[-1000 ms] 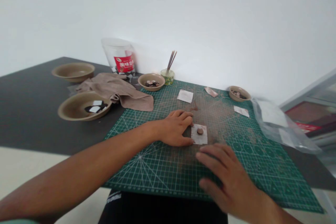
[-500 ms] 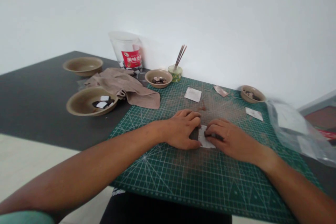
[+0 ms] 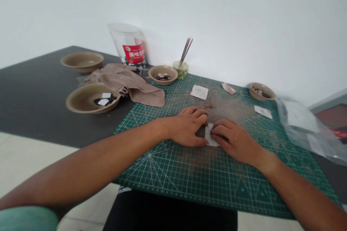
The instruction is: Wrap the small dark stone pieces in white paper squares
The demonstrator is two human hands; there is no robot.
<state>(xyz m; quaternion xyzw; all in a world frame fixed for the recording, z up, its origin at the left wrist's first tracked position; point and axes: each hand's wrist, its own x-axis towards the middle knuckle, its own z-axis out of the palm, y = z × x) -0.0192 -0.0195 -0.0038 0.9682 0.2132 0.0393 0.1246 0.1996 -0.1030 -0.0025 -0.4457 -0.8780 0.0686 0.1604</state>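
Note:
A small white paper square [image 3: 209, 136] lies in the middle of the green cutting mat [image 3: 173, 173]. My left hand [image 3: 188, 126] rests on the mat at the paper's left edge, its fingers curled and its fingertips pressing that edge. From the right, my right hand [image 3: 233, 139] covers most of the paper with its fingers bent down onto it. The small brown lump that lay on the paper is hidden under my right fingers. Whether they pinch it I cannot tell.
Other paper squares [image 3: 199, 92] lie further back on the mat. Small bowls [image 3: 163, 75] [image 3: 261, 91] hold dark pieces. On the black table to the left are a brown cloth [image 3: 127, 85], two larger bowls [image 3: 92, 99] [image 3: 82, 60] and a clear jar [image 3: 129, 47]. A stick cup [image 3: 181, 69] stands by the wall; a plastic bag [image 3: 306, 126] lies right.
My right hand came up from the near mat onto the paper square and now covers the brown lump. My left hand stayed at the paper's left edge.

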